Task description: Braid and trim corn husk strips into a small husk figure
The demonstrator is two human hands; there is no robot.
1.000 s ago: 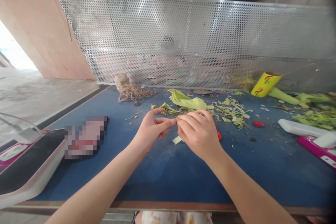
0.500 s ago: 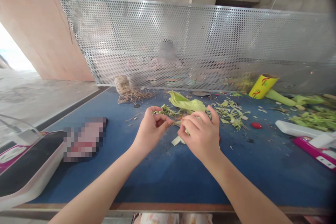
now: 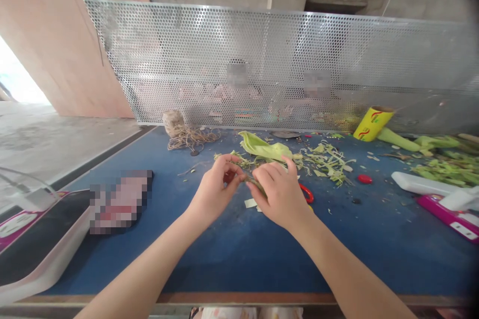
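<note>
Two bare hands are pinching one thin green stalk (image 3: 253,182) between them.

In the head view, the left hand (image 3: 215,190) and the right hand (image 3: 281,194) are meeting just in front of the big green leaf (image 3: 265,147) on the blue table (image 3: 232,249), each with fingertips closed on an end of the stalk, which is hanging just above the tabletop. It is looking light, limp and easily torn, so gripping near the ends with the fingertips is likely suiting it best. A red-handled tool (image 3: 307,192) is lying right of the leaf, beside the right hand; leaf trimmings (image 3: 329,159) are scattered further right, and a twine bundle (image 3: 189,135) is sitting left of the leaf.
</note>
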